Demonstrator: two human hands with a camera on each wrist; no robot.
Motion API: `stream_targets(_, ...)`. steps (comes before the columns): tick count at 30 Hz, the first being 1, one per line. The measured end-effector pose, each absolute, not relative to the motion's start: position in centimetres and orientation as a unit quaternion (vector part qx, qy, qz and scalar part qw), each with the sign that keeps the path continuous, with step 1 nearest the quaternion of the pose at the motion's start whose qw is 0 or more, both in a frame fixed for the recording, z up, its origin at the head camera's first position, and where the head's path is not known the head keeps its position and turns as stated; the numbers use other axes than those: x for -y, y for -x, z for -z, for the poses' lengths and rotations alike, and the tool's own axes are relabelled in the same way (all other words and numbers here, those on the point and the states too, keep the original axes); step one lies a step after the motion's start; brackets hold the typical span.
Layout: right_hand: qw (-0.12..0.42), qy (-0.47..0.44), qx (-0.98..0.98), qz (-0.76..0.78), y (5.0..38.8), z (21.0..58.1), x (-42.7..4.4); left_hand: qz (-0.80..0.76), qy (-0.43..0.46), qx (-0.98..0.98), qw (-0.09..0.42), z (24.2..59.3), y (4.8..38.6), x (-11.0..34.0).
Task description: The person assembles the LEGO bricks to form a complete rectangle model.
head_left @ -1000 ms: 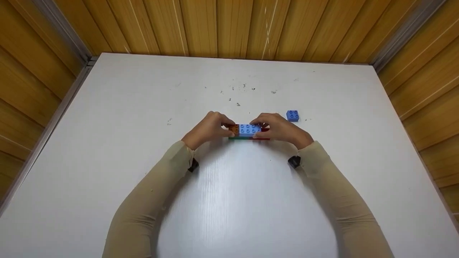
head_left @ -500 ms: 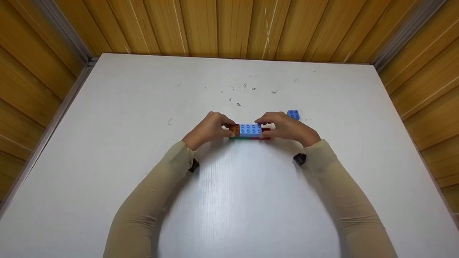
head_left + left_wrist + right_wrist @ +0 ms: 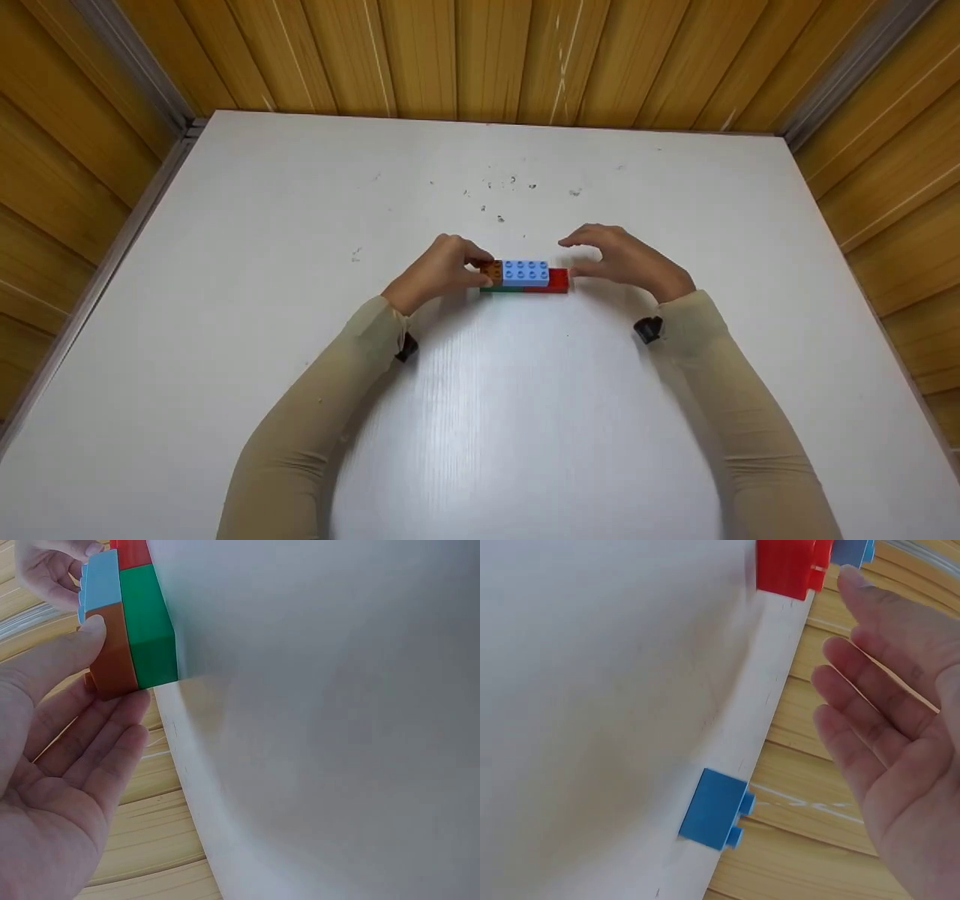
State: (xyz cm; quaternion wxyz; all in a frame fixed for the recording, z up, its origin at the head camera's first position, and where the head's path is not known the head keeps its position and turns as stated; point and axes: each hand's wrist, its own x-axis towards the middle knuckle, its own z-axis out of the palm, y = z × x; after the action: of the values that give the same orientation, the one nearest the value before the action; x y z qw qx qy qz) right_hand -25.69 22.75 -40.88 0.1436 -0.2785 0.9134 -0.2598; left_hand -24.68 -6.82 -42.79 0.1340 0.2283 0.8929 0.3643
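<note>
A two-layer row of bricks lies on the table. Its lower layer is a green brick and a red brick; on top sit an orange brick and a light blue brick. My left hand pinches the orange brick at the left end between thumb and fingers. Clear of the row's right end is my right hand, thumb and fingers spread with nothing between them. A separate blue brick stands on the table in the right wrist view; in the head view my right hand hides it.
The white table has small dark marks behind the bricks. Wood-patterned panels rise beyond its back edge and along both sides.
My right hand has let go of the light blue brick and moved right, uncovering the red brick's end and covering the separate blue brick. My left hand has stayed in place.
</note>
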Motion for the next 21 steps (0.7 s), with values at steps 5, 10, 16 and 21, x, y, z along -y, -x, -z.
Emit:
stream_targets(5,0.133,0.276,-0.918,0.253,26.2,41.0,-23.8,-0.362,-0.221,-0.895,0.138,42.8,24.6,6.8)
stream_targets(10,0.121,0.275,-0.921,0.249,26.5,41.0,-25.0,-0.363,-0.217,-0.895,0.138,42.6,24.5,6.8)
stream_targets(16,0.127,0.242,-0.931,0.241,26.9,41.0,-26.2,-0.368,-0.223,-0.892,0.136,42.5,24.4,6.8)
stream_targets(21,0.137,0.211,-0.935,0.251,27.0,41.0,-26.9,-0.370,-0.223,-0.892,0.136,42.5,24.4,6.9)
